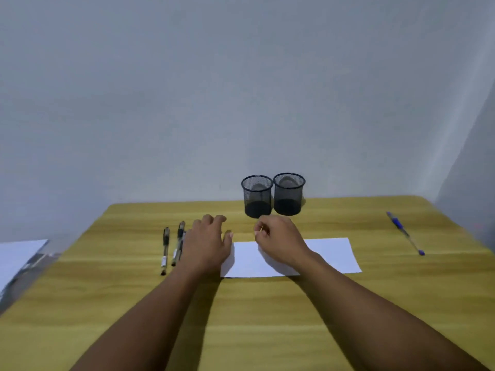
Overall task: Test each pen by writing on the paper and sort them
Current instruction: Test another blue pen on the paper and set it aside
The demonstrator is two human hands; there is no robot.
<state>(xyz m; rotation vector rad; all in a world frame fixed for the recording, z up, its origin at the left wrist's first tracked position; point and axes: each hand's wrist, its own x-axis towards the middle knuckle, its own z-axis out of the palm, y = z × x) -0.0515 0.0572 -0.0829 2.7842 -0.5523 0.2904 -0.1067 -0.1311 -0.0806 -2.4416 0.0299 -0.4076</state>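
A white paper (330, 254) lies on the wooden table (267, 317). Left of it lie two dark pens (165, 250) (179, 241), side by side; a third seems partly hidden under my left hand. A blue pen (404, 232) lies alone at the far right. My left hand (209, 242) reaches forward with relaxed fingers, right beside the dark pens and covering the paper's left edge; it holds nothing. Over the paper's left half is my right hand (280, 241), fingers loosely curled, with nothing visible in it.
Two black mesh pen cups (257, 196) (288, 194) stand side by side at the table's back edge, against a grey wall, just beyond my hands. A white sheet on a lower surface (18, 259) shows at the far left, off the table.
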